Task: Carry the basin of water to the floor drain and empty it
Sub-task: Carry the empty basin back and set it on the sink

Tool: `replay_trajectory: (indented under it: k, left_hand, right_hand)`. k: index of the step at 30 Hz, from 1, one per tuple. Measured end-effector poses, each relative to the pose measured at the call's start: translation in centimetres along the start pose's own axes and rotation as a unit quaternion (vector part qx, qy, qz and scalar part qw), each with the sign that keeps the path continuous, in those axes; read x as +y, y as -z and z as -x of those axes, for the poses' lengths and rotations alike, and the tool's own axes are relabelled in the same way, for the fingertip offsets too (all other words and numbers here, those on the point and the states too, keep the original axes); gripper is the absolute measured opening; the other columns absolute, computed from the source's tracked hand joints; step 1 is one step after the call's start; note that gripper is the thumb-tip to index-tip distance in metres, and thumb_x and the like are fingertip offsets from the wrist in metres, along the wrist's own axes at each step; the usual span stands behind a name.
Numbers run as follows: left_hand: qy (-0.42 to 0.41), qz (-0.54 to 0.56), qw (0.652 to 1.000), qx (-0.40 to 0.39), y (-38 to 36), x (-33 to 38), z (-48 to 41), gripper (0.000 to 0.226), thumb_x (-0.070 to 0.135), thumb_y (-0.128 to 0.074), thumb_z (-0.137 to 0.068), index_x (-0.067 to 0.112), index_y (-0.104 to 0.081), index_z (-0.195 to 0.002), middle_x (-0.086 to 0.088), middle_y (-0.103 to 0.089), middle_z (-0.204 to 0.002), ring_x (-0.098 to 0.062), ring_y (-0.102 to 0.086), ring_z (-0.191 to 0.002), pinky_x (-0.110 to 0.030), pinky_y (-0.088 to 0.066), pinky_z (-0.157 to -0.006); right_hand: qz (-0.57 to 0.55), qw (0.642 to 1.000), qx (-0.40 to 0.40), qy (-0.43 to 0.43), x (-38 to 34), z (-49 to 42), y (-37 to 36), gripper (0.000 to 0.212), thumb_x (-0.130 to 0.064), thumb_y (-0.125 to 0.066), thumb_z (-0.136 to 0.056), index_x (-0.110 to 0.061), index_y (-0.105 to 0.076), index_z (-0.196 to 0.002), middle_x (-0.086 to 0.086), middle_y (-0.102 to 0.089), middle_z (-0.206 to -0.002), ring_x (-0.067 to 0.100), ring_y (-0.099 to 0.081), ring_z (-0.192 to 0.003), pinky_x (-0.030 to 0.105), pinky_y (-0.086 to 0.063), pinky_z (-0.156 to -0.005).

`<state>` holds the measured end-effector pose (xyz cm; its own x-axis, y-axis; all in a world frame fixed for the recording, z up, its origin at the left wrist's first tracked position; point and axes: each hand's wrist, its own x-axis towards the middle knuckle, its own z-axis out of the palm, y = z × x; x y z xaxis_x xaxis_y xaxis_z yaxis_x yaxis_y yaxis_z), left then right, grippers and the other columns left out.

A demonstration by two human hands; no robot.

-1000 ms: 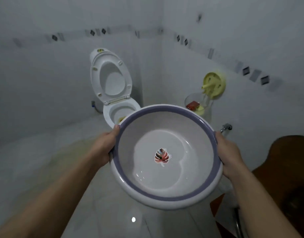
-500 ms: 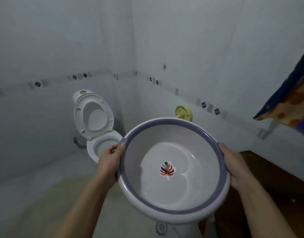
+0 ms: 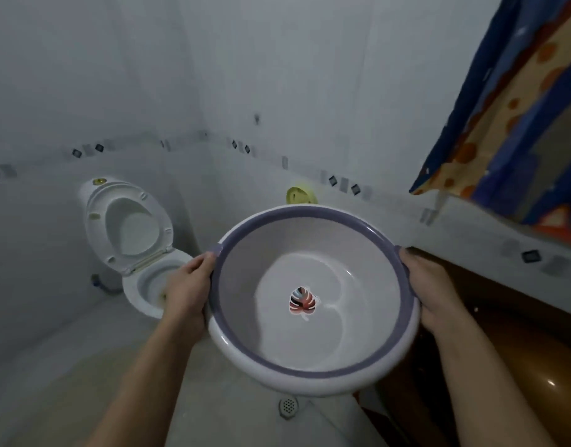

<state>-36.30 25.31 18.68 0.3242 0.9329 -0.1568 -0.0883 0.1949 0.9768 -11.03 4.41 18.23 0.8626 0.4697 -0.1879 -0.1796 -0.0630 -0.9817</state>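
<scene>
Head view: I am holding the basin (image 3: 313,372) in mid-air inside a white-tiled bathroom, my left hand (image 3: 187,291) closed around its left rim and my right hand (image 3: 434,285) closed around its right rim, thumbs lying over the purple band. Between my two grips, shallow water (image 3: 310,337) is lying in the bottom of the bowl over a leaf sticker (image 3: 302,301). Below the near edge of the basin, just under my grip line, the floor drain (image 3: 288,405) is showing in the floor. Beyond my left hand, a toilet (image 3: 132,240) is standing with its lid raised. Beyond the far rim, a yellow wall fitting (image 3: 298,195) is peeking out. Past my right hand, a brown surface (image 3: 503,317) is running along the wall beneath a patterned blue and orange cloth (image 3: 516,124).
</scene>
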Motion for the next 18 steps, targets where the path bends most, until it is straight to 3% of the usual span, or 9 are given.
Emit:
replay_trajectory:
  k: [4, 7, 8, 11, 13, 18]
  left_hand:
    - [0.001, -0.016, 0.999, -0.039, -1.7, -0.2, -0.1, 0.018, 0.031, -0.07, -0.087, 0.015, -0.077, -0.088, -0.004, -0.078, -0.075, -0.015, -0.073, -0.062, -0.025, -0.056, -0.051]
    - [0.011, -0.029, 0.996, -0.078, -4.4, -0.9, 0.2, 0.019, 0.029, -0.067, -0.088, 0.014, -0.077, -0.094, -0.014, -0.077, -0.092, -0.028, -0.072, -0.081, -0.04, -0.059, -0.074]
    - [0.012, -0.031, 0.996, -0.08, -5.0, -1.1, 0.4, 0.02, 0.03, -0.068, -0.088, 0.013, -0.077, -0.096, -0.013, -0.077, -0.091, -0.028, -0.072, -0.081, -0.041, -0.059, -0.075]
    - [0.013, -0.034, 0.994, -0.106, -8.3, -1.9, 1.0, 0.015, 0.026, -0.068, -0.088, 0.014, -0.077, -0.088, -0.004, -0.078, -0.073, -0.015, -0.072, -0.059, -0.026, -0.056, -0.052]
    - [0.018, -0.036, 0.992, -0.121, -10.5, -2.4, 1.5, 0.015, 0.023, -0.068, -0.089, 0.015, -0.076, -0.08, -0.002, -0.077, -0.067, -0.012, -0.071, -0.053, -0.022, -0.053, -0.045]
    - [0.04, -0.053, 0.983, -0.174, -16.5, -3.6, 2.9, 0.014, 0.026, -0.069, -0.088, 0.017, -0.079, -0.084, -0.006, -0.078, -0.075, -0.022, -0.072, -0.065, -0.032, -0.057, -0.061]
  right_hand:
    - [-0.011, 0.999, 0.032, 0.003, 0.1, 1.1, 2.3, 0.033, -0.031, -0.064, -0.092, -0.015, -0.078, -0.066, 0.003, -0.078, -0.074, 0.021, -0.07, -0.072, 0.033, -0.054, -0.072]
    - [-0.018, 0.997, 0.071, 0.013, 0.4, 1.9, 5.5, 0.035, -0.03, -0.062, -0.094, -0.017, -0.078, -0.066, 0.0, -0.079, -0.075, 0.02, -0.07, -0.072, 0.033, -0.053, -0.071]
    - [-0.015, 0.997, 0.073, 0.014, 0.3, 2.1, 6.2, 0.035, -0.031, -0.062, -0.094, -0.02, -0.079, -0.065, -0.001, -0.079, -0.075, 0.019, -0.07, -0.072, 0.031, -0.053, -0.069]
    - [-0.019, 0.994, 0.105, 0.016, 0.3, 2.8, 9.5, 0.034, -0.033, -0.063, -0.093, -0.022, -0.079, -0.065, -0.005, -0.078, -0.071, 0.016, -0.071, -0.07, 0.029, -0.052, -0.066]
    - [-0.018, 0.992, 0.127, 0.013, 0.3, 3.0, 11.7, 0.028, -0.035, -0.063, -0.093, -0.023, -0.077, -0.073, -0.008, -0.078, -0.071, 0.015, -0.072, -0.071, 0.028, -0.052, -0.065]
    - [-0.018, 0.984, 0.178, 0.005, 0.5, 3.3, 17.7, 0.025, -0.035, -0.061, -0.094, -0.018, -0.077, -0.086, -0.002, -0.079, -0.078, 0.02, -0.073, -0.077, 0.03, -0.053, -0.068]
